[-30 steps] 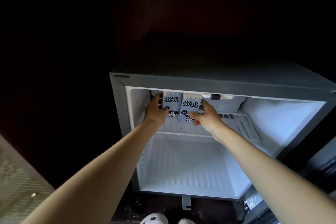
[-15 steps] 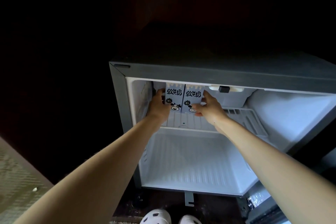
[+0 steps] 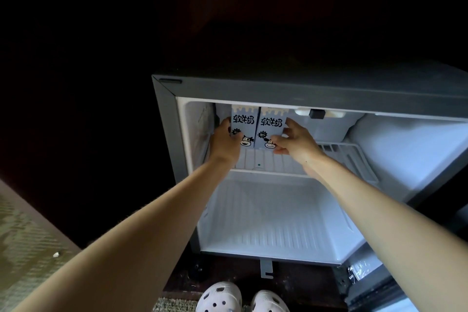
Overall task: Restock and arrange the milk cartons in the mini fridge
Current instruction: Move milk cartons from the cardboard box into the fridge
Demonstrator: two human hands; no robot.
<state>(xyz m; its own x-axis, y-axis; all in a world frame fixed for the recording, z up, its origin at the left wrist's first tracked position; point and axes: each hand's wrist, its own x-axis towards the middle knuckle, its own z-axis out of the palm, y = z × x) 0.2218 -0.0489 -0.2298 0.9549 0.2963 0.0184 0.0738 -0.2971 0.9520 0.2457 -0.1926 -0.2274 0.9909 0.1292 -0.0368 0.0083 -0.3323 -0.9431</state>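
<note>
Two pale blue milk cartons with black lettering and a cartoon cow stand side by side, touching, at the back left of the upper wire shelf (image 3: 336, 152) in the open mini fridge (image 3: 253, 84). My left hand (image 3: 224, 143) grips the left carton (image 3: 243, 122) along its left edge. My right hand (image 3: 295, 141) holds the right carton (image 3: 271, 124) at its lower right corner, thumb on the front and fingers round the side. The cartons' tops are cut off by the fridge's upper frame.
The fridge's lower compartment (image 3: 273, 223) holds nothing visible. A black knob (image 3: 316, 113) sits under the top frame. The open door's edge (image 3: 364, 276) is at lower right. White clogs (image 3: 243, 297) stand on the floor in front. The surroundings are dark.
Both hands and the two cartons have moved deeper onto the upper shelf, and the cartons now stand straighter and flush against each other.
</note>
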